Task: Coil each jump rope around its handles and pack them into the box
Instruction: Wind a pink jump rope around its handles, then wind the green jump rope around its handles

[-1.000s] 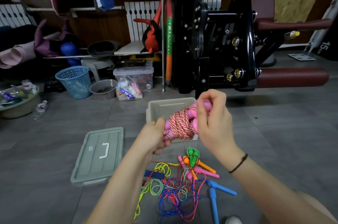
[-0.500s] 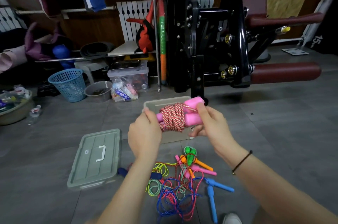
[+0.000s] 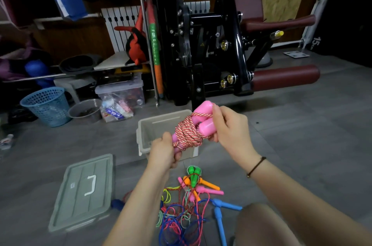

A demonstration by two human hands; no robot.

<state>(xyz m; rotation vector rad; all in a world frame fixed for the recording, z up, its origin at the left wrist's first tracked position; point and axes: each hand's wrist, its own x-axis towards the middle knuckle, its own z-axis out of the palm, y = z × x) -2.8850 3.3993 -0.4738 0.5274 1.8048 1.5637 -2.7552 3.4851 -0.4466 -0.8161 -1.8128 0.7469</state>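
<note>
Both hands are closed on the coiled jump rope (image 3: 188, 134), so tuck the last loop (image 3: 201, 114) tight with your right hand (image 3: 229, 129), just above your left hand (image 3: 162, 154).

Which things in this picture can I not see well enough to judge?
Head view only.
Box, right part inside: behind the coiled rope.
Pink handles, lower ends: wrapped by the left hand.
Rope's free end: under the right hand.
Floor tangle, rope count: cords overlap; left forearm and bottom edge cut it.
</note>
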